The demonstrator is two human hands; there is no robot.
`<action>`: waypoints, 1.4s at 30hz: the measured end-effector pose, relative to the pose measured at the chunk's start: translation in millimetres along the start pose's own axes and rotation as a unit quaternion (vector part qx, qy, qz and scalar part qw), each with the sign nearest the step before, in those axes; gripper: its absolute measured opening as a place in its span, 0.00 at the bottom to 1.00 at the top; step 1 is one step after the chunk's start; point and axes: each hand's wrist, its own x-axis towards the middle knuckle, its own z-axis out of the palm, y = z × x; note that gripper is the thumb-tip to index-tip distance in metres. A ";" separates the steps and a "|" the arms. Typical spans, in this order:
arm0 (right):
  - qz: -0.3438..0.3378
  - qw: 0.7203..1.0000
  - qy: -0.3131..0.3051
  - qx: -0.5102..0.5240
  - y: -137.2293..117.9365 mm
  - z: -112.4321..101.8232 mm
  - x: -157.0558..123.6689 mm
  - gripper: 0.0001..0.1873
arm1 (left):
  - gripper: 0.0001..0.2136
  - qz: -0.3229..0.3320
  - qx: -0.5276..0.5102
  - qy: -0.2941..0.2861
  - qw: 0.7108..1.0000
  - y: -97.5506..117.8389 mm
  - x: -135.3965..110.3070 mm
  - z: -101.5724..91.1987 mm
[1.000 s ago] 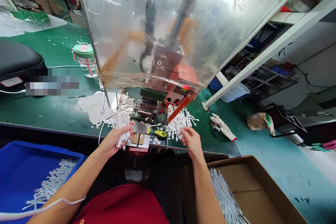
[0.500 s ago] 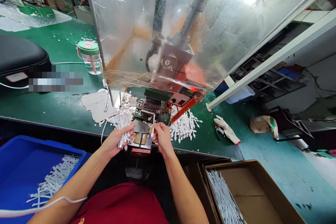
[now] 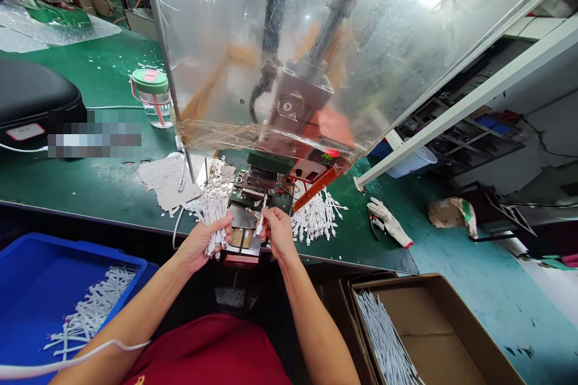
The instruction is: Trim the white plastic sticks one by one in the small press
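Observation:
A thick bundle of short white cables (image 3: 214,212) with plug ends is wrapped in the fingers of my left hand (image 3: 197,246), at the front left of the press. In my right hand (image 3: 280,233), thumb and fingers pinch one short white cable (image 3: 259,227); its lower end leans left, and part of it is hidden by the fingers. The metal press head (image 3: 259,180) lies just beyond this cable, and a small metal plate (image 3: 241,239) shows between both hands. A loose pile of white cables (image 3: 318,216) lies to the right of my right hand.
A clear plastic guard (image 3: 217,90) hangs over the press. A bottle (image 3: 156,102) and paper scraps (image 3: 169,180) are at left, gloves and pliers (image 3: 389,221) at right. Below stand a blue bin (image 3: 27,289) and a cardboard box (image 3: 447,319), both holding cables.
The single cable in my right hand has tilted, its lower end swinging left. My left hand keeps its bundle in almost the same place.

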 end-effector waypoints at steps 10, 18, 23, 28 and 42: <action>0.004 1.000 -0.002 -0.004 -3.2 0.1 1.0 0.17 | 0.17 0.005 0.040 0.002 0.999 -5.7 0.6 1.0; 0.004 1.000 -0.019 0.010 -8.2 0.1 0.8 0.16 | 0.17 0.020 0.139 0.006 0.990 -4.6 4.2 11.5; 0.002 1.000 -0.025 0.001 -9.9 -1.2 0.4 0.18 | 0.18 0.006 0.189 -0.005 0.982 -3.0 10.5 22.5; 0.000 1.000 -0.028 -0.006 -8.9 -1.8 -2.9 0.19 | 0.19 -0.004 0.213 0.001 0.977 -0.5 14.6 32.4; -0.066 0.992 -0.068 -0.087 -22.7 8.5 -58.4 0.16 | 0.16 0.010 0.150 0.005 0.989 20.5 -25.3 8.2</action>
